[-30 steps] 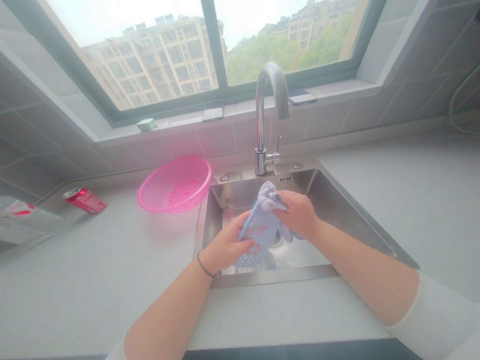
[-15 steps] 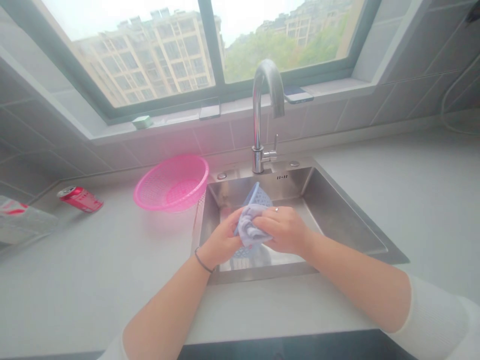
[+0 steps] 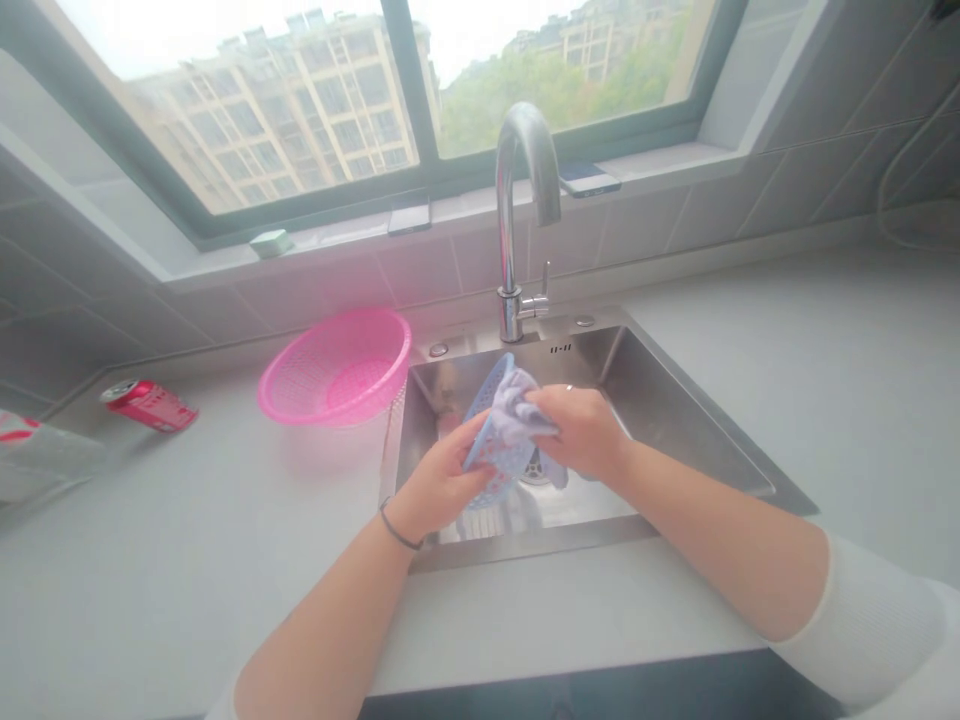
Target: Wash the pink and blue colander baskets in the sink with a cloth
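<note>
Over the steel sink (image 3: 697, 440), my left hand (image 3: 442, 480) grips the near side of a light blue plastic basket (image 3: 499, 470) with a holed wall. The basket is tilted on its side. My right hand (image 3: 585, 425) is closed on a pale lilac cloth (image 3: 517, 405), which is bunched against the basket's far rim and wall. A loose end of the cloth hangs below my right fingers. Part of the basket is hidden behind the cloth and my left fingers.
A pink basket (image 3: 300, 375) stands on the counter left of the sink. Further left are a red can (image 3: 154, 404) lying on its side and a clear plastic package (image 3: 41, 460). The tall faucet (image 3: 506, 220) rises behind the sink. A phone (image 3: 589, 180) lies on the windowsill.
My right hand has moved the cloth up and slightly right along the basket, uncovering more of its wall. My left hand keeps its hold. The view has shifted slightly.
</note>
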`<state>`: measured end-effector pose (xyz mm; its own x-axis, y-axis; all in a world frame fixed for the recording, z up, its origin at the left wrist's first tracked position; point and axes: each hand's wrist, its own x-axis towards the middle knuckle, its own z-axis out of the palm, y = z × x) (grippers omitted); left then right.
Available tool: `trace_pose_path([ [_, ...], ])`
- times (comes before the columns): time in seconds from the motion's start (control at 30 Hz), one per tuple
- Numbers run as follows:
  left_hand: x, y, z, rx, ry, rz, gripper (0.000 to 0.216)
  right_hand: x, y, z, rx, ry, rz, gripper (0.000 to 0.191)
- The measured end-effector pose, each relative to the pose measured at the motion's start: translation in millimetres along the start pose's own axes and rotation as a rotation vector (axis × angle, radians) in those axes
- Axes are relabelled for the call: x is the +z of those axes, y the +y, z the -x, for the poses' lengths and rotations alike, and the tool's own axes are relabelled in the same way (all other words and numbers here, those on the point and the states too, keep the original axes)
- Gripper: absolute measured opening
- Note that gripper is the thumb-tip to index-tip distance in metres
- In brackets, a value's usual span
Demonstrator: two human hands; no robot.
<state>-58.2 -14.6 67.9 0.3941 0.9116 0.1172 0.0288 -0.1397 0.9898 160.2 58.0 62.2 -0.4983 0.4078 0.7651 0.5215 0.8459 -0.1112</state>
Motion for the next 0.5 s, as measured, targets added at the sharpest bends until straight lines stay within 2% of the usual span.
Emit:
trace_pose_path([
  [0.07,1,3,2,-0.035,-0.028,0.033,0.062,-1,5,1,0.163,0.028,0.063,0.016],
  [0.1,1,4,2,-0.034,-0.029,0.028,0.063,-1,4,1,0.178,0.030,0.070,0.016],
  [0.13,1,5,2,-0.018,-0.018,0.005,0.062,-1,1,2,0.138,0.022,0.055,0.015],
  [0.27,0,5,0,0.067,0.018,-0.132,0.058,2,-12,3,-0.201,-0.053,-0.049,0.010],
  [0.33,0,5,0,0.054,0.009,-0.110,0.060,1,-6,2,-0.113,-0.035,-0.025,0.011],
  [0.43,1,4,1,0.002,-0.022,-0.033,0.066,0,4,0,0.157,0.027,0.092,0.016],
  [0.5,1,3,1,-0.001,-0.004,-0.048,0.067,0,-1,0,0.146,0.042,0.090,0.016],
])
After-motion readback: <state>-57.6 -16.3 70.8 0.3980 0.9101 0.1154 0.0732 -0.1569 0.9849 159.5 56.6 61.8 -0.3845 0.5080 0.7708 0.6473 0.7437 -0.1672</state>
